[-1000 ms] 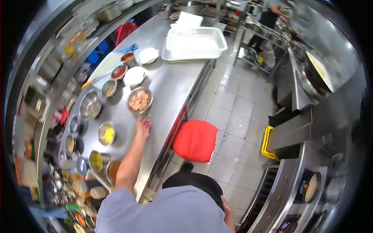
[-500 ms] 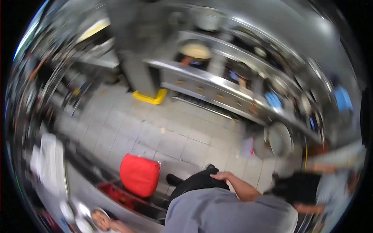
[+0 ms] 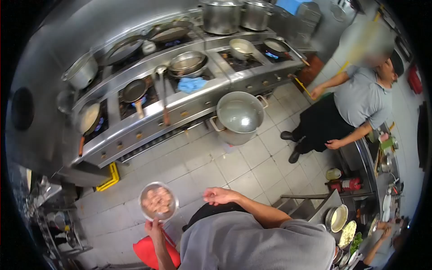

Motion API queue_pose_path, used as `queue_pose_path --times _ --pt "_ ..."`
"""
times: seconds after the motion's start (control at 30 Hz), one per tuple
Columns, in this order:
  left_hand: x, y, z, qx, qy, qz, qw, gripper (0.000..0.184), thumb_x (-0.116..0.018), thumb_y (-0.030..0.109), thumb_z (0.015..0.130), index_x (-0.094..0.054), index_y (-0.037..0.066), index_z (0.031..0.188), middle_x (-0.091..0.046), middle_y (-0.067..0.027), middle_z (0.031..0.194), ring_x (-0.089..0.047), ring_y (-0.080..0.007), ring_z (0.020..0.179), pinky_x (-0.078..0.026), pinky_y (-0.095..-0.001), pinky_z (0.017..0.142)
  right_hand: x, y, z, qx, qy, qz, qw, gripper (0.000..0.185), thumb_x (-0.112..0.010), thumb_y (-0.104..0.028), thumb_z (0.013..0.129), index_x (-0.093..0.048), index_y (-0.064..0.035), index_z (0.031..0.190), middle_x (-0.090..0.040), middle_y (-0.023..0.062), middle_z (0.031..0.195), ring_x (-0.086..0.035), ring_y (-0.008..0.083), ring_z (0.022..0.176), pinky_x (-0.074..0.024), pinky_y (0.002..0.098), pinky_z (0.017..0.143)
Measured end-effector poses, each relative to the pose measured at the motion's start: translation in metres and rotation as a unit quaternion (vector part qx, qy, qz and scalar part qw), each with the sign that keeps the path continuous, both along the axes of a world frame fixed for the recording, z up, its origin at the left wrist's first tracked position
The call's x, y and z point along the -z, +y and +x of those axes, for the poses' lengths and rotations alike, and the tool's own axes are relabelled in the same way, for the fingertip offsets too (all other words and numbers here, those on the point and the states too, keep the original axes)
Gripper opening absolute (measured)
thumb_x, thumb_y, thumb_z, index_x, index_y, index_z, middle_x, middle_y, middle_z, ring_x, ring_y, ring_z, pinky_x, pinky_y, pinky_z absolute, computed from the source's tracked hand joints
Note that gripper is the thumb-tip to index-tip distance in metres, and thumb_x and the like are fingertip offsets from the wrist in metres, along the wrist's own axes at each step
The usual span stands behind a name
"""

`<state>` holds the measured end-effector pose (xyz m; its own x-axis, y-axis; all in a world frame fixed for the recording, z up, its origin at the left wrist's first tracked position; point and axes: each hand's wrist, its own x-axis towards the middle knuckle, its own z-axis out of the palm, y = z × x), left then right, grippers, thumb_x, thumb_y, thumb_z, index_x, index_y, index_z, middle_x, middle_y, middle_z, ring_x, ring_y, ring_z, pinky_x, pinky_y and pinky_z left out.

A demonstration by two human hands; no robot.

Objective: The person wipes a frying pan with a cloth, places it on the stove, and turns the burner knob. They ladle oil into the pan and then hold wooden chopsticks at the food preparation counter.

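Observation:
My left hand [image 3: 155, 228] grips the near rim of a round metal bowl [image 3: 142, 208], holding it out over the floor. Chunks of pale pink meat [image 3: 157, 200] lie inside the bowl. My right hand [image 3: 218, 196] hangs in front of my waist, its fingers loosely curled and apart, with nothing visible in it. Ahead of it on the floor stands a large two-handled pot [image 3: 237, 136] with liquid inside. A small frying pan [image 3: 135, 91] with a wooden handle sits on the nearest stove range.
The long stove [image 3: 180, 112] carries several pans and pots, some over blue flames. A co-worker [image 3: 360, 103] stands at the right by a counter. A red cushioned seat [image 3: 150, 252] is close to my left arm. A yellow-footed column [image 3: 108, 177] stands left.
My left hand has brought the bowl of meat up from the counter and over the floor. My right hand has left my thigh. The view has swung right toward the stove and co-worker.

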<state>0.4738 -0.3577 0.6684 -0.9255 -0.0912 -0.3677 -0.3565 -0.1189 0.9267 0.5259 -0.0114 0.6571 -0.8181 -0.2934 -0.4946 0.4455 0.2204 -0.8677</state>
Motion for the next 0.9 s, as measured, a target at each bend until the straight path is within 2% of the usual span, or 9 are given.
queue_pose_path --times 0.03,0.07,0.13,0.23,0.4,0.53,0.67,0.77,0.9 --pt "0.001 0.036 -0.01 0.067 -0.012 -0.001 0.998 0.01 -0.058 0.009 0.085 -0.056 0.001 0.09 -0.057 -0.004 0.075 -0.053 -0.0089 0.058 -0.047 -0.0223 0.049 -0.009 0.016 0.004 0.09 0.009 -0.126 0.988 0.038 -0.059 -0.03 0.087 -0.05 -0.0038 0.113 -0.058 0.0076 0.085 -0.061 0.0153 0.074 -0.0495 0.0289 0.065" --pt "0.001 0.071 -0.019 0.142 -0.003 0.005 0.99 0.009 -0.059 0.009 0.084 -0.055 0.001 0.087 -0.057 -0.0042 0.073 -0.053 -0.0089 0.057 -0.047 -0.0226 0.049 -0.024 0.033 0.008 0.103 0.01 -0.126 0.987 0.038 -0.059 -0.03 0.087 -0.05 -0.0038 0.113 -0.058 0.0076 0.085 -0.061 0.0153 0.074 -0.0495 0.0289 0.065" --pt "0.006 0.132 -0.025 0.226 0.004 0.01 0.974 0.009 -0.059 0.009 0.084 -0.055 0.002 0.085 -0.056 -0.0043 0.071 -0.053 -0.0089 0.057 -0.048 -0.0228 0.049 -0.05 0.067 0.014 0.28 -0.008 -0.225 0.933 0.034 -0.059 -0.023 0.089 -0.046 -0.0065 0.116 -0.054 0.0038 0.083 -0.058 0.0139 0.073 -0.0502 0.0253 0.066" --pt "0.004 0.217 -0.034 0.33 -0.041 0.049 0.942 0.011 -0.059 0.008 0.084 -0.052 0.003 0.079 -0.056 -0.0047 0.069 -0.054 -0.0091 0.056 -0.048 -0.0225 0.048 -0.038 0.131 0.033 0.378 0.018 -0.156 0.912 0.033 -0.059 -0.019 0.088 -0.047 -0.0056 0.115 -0.054 0.0033 0.082 -0.056 0.0122 0.067 -0.05 0.0248 0.06" --pt "-0.012 0.32 -0.054 0.448 -0.074 0.033 0.89 0.009 -0.058 0.009 0.086 -0.052 0.004 0.081 -0.057 -0.0032 0.071 -0.052 -0.0082 0.055 -0.048 -0.0229 0.049 -0.025 0.203 0.05 0.456 0.042 -0.127 0.88 0.019 -0.061 0.001 0.075 -0.046 -0.0082 0.083 -0.053 -0.0007 0.067 -0.053 0.0079 0.057 -0.0466 0.0217 0.047" --pt "-0.011 0.397 -0.083 0.501 -0.043 0.045 0.863 0.015 -0.059 0.008 0.086 -0.049 0.004 0.076 -0.056 -0.0046 0.07 -0.054 -0.0094 0.057 -0.049 -0.0225 0.048 -0.032 0.252 0.04 0.526 0.052 -0.172 0.831 0.016 -0.057 0.002 0.068 -0.045 -0.0089 0.07 -0.048 -0.0023 0.061 -0.047 0.0069 0.046 -0.0409 0.0211 0.036" --pt "-0.013 0.486 -0.113 0.534 -0.071 0.082 0.839 0.012 -0.059 0.011 0.087 -0.05 0.004 0.082 -0.056 -0.0042 0.074 -0.055 -0.0095 0.061 -0.05 -0.0242 0.052 -0.043 0.314 0.031 0.594 0.083 -0.167 0.782 0.013 -0.056 0.0 0.068 -0.046 -0.0087 0.069 -0.048 -0.0018 0.06 -0.047 0.0069 0.046 -0.0408 0.0214 0.035" --pt "-0.036 0.555 -0.143 0.556 -0.106 0.138 0.813 0.014 -0.06 0.014 0.087 -0.051 0.004 0.089 -0.059 -0.0049 0.082 -0.057 -0.0099 0.069 -0.05 -0.0255 0.058 -0.064 0.369 0.031 0.704 0.129 -0.153 0.681 0.014 -0.052 0.005 0.061 -0.049 -0.0077 0.068 -0.052 -0.0007 0.062 -0.046 0.0081 0.048 -0.0413 0.0224 0.039" --pt "-0.037 0.613 -0.185 0.612 0.019 0.049 0.789 0.018 -0.06 0.017 0.087 -0.052 0.004 0.096 -0.062 -0.006 0.093 -0.058 -0.0099 0.074 -0.048 -0.0237 0.062 -0.091 0.476 0.036 0.736 0.254 -0.052 0.625 0.018 -0.046 0.009 0.06 -0.049 -0.0075 0.067 -0.054 0.0 0.065 -0.048 0.009 0.058 -0.0402 0.0205 0.055"
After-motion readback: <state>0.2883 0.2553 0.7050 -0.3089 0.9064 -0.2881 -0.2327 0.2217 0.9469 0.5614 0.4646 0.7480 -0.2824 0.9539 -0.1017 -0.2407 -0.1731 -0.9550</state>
